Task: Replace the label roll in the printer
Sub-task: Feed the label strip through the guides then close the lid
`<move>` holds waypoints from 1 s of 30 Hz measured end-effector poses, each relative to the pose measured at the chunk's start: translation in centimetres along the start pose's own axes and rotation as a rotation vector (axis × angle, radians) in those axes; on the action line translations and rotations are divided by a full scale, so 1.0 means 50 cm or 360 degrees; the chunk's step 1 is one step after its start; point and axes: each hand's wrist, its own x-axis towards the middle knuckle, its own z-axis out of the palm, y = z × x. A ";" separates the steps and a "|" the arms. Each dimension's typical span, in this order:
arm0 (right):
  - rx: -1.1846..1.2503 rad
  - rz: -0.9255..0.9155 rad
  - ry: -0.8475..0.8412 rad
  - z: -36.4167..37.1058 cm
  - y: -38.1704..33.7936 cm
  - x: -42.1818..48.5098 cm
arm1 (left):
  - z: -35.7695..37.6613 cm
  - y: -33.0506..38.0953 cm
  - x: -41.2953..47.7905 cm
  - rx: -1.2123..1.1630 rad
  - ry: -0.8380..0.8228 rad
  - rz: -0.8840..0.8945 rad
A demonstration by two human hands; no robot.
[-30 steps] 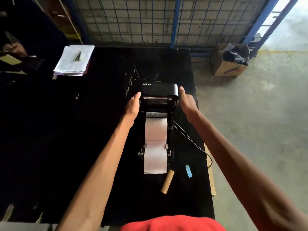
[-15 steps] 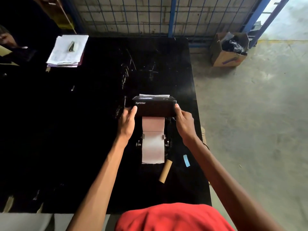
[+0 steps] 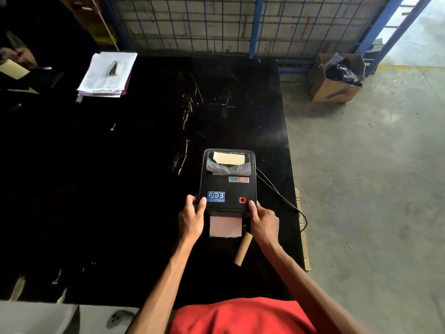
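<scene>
The black label printer (image 3: 227, 186) lies on the black table (image 3: 120, 189) with its lid down. A clear window at its far end shows the label roll inside. A strip of white label paper (image 3: 225, 226) sticks out from the near edge. My left hand (image 3: 191, 216) presses the lid's near left corner, thumb on top. My right hand (image 3: 262, 219) presses the near right corner beside the red ring button (image 3: 242, 200). An empty cardboard core (image 3: 243, 249) lies on the table just under my right wrist.
A black cable (image 3: 284, 201) runs from the printer's right side to the table's right edge. A clipboard with papers (image 3: 107, 74) lies at the far left. A cardboard box (image 3: 334, 80) stands on the floor by the blue mesh fence (image 3: 240, 22).
The lid has swung down from upright to flat over the roll. Both hands moved toward me with it and now rest on its near corners.
</scene>
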 end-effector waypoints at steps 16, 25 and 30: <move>0.0523 0.0143 -0.0284 0.010 0.033 -0.005 | 0.031 -0.039 -0.008 -0.0169 0.0048 -0.0022; 0.0600 0.0111 -0.0272 0.020 0.044 -0.007 | 0.036 -0.048 -0.008 -0.0372 -0.0024 -0.0051; 0.0631 0.0105 -0.0315 0.017 0.044 -0.008 | 0.033 -0.056 -0.005 -0.0518 -0.0067 -0.0064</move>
